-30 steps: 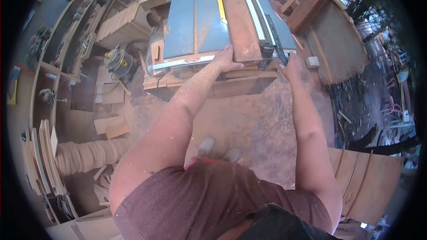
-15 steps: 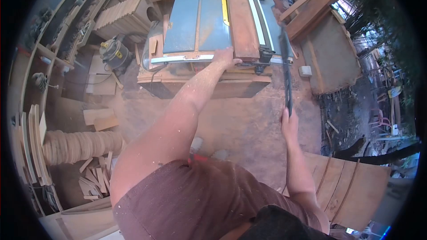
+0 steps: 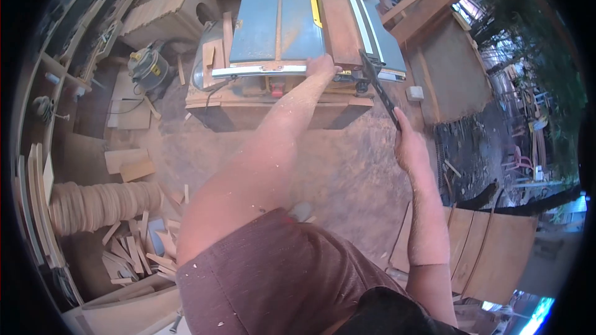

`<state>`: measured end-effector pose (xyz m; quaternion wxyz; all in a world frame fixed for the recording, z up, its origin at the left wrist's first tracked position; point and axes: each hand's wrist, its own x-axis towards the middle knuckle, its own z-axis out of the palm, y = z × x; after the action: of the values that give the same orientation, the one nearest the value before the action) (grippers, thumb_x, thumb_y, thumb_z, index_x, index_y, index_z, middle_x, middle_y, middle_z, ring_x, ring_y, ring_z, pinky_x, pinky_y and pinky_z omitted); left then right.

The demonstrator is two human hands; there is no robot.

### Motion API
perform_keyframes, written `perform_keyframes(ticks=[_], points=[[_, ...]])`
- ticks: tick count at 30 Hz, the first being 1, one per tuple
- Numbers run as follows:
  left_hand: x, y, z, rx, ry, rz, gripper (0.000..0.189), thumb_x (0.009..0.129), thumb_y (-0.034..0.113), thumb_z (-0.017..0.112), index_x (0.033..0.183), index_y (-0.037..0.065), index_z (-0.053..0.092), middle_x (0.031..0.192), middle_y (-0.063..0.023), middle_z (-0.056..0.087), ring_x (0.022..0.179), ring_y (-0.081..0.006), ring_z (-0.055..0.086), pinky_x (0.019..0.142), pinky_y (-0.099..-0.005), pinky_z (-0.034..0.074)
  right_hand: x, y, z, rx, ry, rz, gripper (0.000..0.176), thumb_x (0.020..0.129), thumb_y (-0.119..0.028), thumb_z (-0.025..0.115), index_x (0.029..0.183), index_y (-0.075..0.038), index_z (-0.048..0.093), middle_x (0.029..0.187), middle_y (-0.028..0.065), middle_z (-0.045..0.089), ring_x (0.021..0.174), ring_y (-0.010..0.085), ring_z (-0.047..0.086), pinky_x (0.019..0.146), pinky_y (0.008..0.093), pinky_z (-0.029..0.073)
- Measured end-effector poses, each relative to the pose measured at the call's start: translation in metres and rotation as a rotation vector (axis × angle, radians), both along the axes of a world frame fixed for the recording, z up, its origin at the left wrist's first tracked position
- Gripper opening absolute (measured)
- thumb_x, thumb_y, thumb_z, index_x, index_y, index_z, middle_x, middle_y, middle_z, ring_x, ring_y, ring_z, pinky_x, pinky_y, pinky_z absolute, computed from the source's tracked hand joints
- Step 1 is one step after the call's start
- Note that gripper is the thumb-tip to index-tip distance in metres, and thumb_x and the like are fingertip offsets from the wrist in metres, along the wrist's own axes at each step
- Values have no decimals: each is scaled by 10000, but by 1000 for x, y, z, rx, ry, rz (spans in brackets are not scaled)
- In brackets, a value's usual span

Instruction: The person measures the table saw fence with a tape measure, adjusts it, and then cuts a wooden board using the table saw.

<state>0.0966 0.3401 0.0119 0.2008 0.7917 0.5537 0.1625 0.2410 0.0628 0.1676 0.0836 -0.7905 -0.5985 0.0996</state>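
Observation:
A thick reddish-brown wooden board [image 3: 343, 28] lies lengthwise on the grey-blue table saw [image 3: 256, 22], along the fence [image 3: 362, 15]. My left hand [image 3: 321, 66] is at the board's near left corner, over the saw's front edge, thumb toward the board's end and fingers partly hidden. In my right hand [image 3: 410, 147] is a long black push stick [image 3: 382, 92], gripped by its lower end and slanting up to the left. Its far tip overlaps the board's near right corner. Left of the board, a yellow strip [image 3: 315, 6] stands along the blade line.
A shop vacuum [image 3: 151, 69] stands on the floor to the left. Stacked curved wood pieces [image 3: 102, 206] and loose offcuts [image 3: 133, 248] lie at lower left. Wooden panels [image 3: 481, 248] are at lower right, and a large sheet [image 3: 450, 74] leans right of the saw.
The push stick has swung from near upright, right of the fence, to a slant with its tip at the board's end. My right hand has risen; my left hand stays by the board's corner.

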Motion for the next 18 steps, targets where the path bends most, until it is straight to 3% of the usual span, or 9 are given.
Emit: perform_keyframes(ticks=[6, 8, 10, 11, 13, 14, 15, 17, 18], points=[[-22, -22, -5, 4, 19, -61, 516, 875, 343, 620, 1262, 22, 504, 1266, -193, 561, 1184, -337, 527, 1030, -471, 342, -15, 27, 15, -86, -71, -40, 544, 921, -84, 454, 1428, -250, 346, 998, 281, 633, 904, 434, 619, 794, 529, 476], [-52, -49, -42, 223, -123, -256, 619, 880, 303, 602, 1388, 30, 379, 1393, -200, 443, 1282, -339, 434, 1065, -472, 322, -23, 31, 24, -148, -18, -93, 551, 911, -79, 452, 1426, -253, 357, 1041, 274, 629, 961, 428, 611, 831, 526, 471], [-99, -99, -84, 158, -148, -337, 643, 878, 292, 599, 1426, 62, 354, 1415, -210, 414, 1303, -364, 404, 1071, -471, 329, -26, 31, 28, -197, 95, -177, 562, 904, -73, 450, 1425, -260, 356, 1043, 274, 631, 950, 425, 622, 814, 520, 485], [-131, -131, -96, 39, -203, -401, 628, 871, 313, 599, 1419, 96, 380, 1448, -178, 388, 1323, -354, 388, 1081, -506, 305, -25, 31, 31, -193, 95, -173, 562, 904, -73, 450, 1425, -260, 356, 1043, 274, 631, 950, 425, 622, 814, 520, 485], [-194, -196, -212, -335, -38, -346, 645, 859, 310, 624, 1423, 112, 383, 1479, -173, 352, 1335, -378, 361, 1085, -481, 327, -19, 32, 30, -189, 119, -174, 599, 878, -41, 466, 1424, -263, 358, 1039, 279, 634, 903, 414, 646, 781, 502, 508], [-247, -250, -245, -226, -22, -416, 582, 877, 323, 612, 1389, 104, 443, 1420, -166, 435, 1283, -358, 426, 1067, -466, 356, -11, 37, 20, -179, 124, -165, 599, 878, -41, 466, 1424, -263, 358, 1039, 279, 634, 903, 414, 646, 781, 502, 508], [-300, -271, -374, -379, 24, -675, 560, 828, 325, 667, 1323, 100, 531, 1373, -180, 493, 1268, -331, 456, 1036, -454, 381, 1, 43, 4, -147, 91, -104, 635, 855, -8, 479, 1428, -251, 354, 1030, 279, 636, 872, 409, 654, 755, 488, 522], [-344, -366, -225, -788, 207, -387, 399, 869, 366, 599, 1128, 70, 668, 1181, -204, 612, 1080, -348, 564, 940, -424, 445, 9, 48, -1, -111, 61, -29, 671, 831, 24, 493, 1432, -238, 349, 1021, 279, 639, 841, 405, 663, 729, 473, 535], [-401, -414, -333, -844, 337, -392, 432, 826, 421, 630, 1080, 77, 690, 1105, -203, 639, 1016, -362, 593, 891, -435, 467, 3, 49, 4, -99, 14, 10, 689, 811, 53, 495, 1431, -211, 350, 1015, 276, 643, 838, 404, 665, 727, 471, 538]])
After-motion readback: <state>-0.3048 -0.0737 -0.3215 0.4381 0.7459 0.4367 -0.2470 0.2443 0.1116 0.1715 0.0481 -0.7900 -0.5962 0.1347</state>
